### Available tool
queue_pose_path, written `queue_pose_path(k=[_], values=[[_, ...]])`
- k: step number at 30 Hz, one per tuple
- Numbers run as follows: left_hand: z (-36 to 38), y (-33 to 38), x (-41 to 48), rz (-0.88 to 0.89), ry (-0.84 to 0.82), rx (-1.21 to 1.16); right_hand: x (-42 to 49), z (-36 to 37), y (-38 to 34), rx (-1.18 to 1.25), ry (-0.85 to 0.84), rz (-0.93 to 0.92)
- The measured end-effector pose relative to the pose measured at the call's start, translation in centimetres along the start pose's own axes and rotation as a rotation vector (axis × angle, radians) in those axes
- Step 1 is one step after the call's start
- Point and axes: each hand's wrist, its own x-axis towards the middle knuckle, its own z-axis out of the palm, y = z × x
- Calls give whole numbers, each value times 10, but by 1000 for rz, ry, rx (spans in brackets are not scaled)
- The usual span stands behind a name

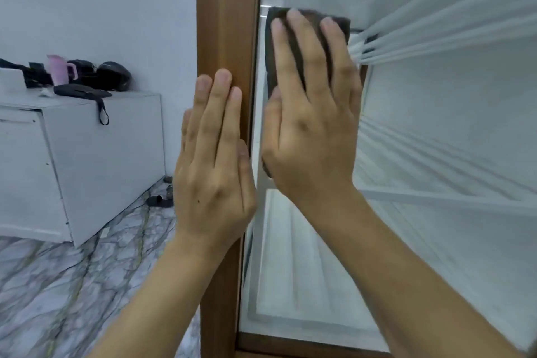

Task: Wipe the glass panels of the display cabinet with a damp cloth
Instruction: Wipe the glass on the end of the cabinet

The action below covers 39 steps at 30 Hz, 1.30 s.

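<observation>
The display cabinet's glass panel [421,125] fills the right half of the view, with white shelves showing behind it. A dark folded cloth [274,46] lies flat against the glass near its left edge. My right hand [313,113] presses the cloth to the pane with straight, spread fingers. My left hand [213,160] rests flat on the brown wooden frame post [225,9] beside the glass, fingers straight and together.
A low white cabinet [96,160] stands at the left against the wall, with a pink cup [59,70], dark bags and a helmet on top. Marbled floor [58,285] lies below, with dark sandals [159,200] near the cabinet's corner.
</observation>
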Motion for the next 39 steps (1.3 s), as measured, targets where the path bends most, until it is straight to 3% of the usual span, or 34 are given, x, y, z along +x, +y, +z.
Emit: queue_pose_path(k=[2,6,8,11,13,19,25,27,31,33,37,39], values=[[1,-2,-4,7,31,-12,-33,-2,2,3,-33,-37],[3,-6,-31,31,53,-37,-185,-17,1,-109,-191,-175],[5,-7,-48,53,56,-25,-176,-8,8,-93,-163,-229],[9,-4,-65,61,94,-7,-92,4,6,-51,25,-111],[8,-4,-78,79,115,-16,-83,9,-2,-78,69,-60],[1,-16,-111,104,58,-19,-258,13,-11,-59,-49,-221],[2,-12,-118,43,76,-87,-160,22,-18,-92,46,-81],[1,-14,-115,36,89,-101,-175,25,-18,-84,19,-95],[4,-19,-117,58,87,-103,-285,4,-2,-150,-126,-325],[5,-18,-118,61,93,-93,-270,1,18,-166,-112,-357],[6,-17,-118,63,110,-75,-163,6,11,-139,47,-64],[6,-18,-117,58,113,-76,-166,16,-2,-127,32,-55]])
